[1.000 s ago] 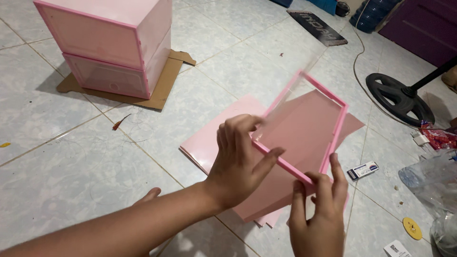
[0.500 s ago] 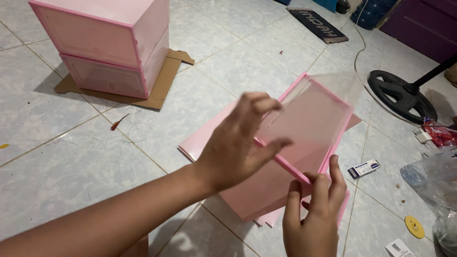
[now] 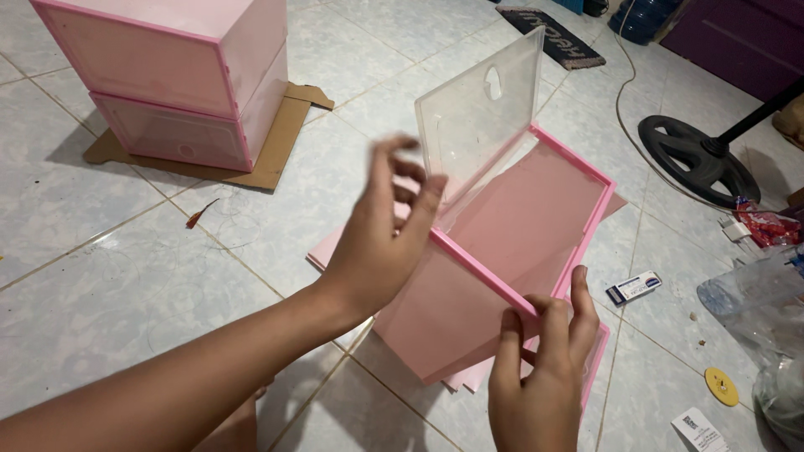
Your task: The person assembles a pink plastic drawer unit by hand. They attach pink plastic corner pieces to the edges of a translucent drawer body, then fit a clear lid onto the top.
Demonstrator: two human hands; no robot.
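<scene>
**Clear flap up, and only one firm grip on the frame**

Right, here's the pink frame [image 3: 536, 251] held tilted above the floor [image 3: 126, 276], over a stack of loose pink panels [image 3: 335, 247] lying flat on the tiles. The right hand [image 3: 544, 360] is clamped on the frame's near edge, thumb and fingers pinching the pink rail. The left hand [image 3: 385, 243] is blurred at the fingertips; its fingers look loosely curled at the lower edge of the clear flap [image 3: 477, 109], but whether they actually pinch it I can't tell.

That flap stands up steeply from the frame's inner rail, and this looks like the weak spot. If it's pushed further back, I'd judge the hinge pegs could pop out or the thin plastic could crack. With just one hand truly holding, the frame could twist and slip down onto the panels beneath.

Farther off, toward the far left of the floor, two stacked pink boxes [image 3: 167, 75] sit on cardboard [image 3: 276, 142]; a black fan base [image 3: 695, 155] and trailing cable lie to the right, well apart.
</scene>
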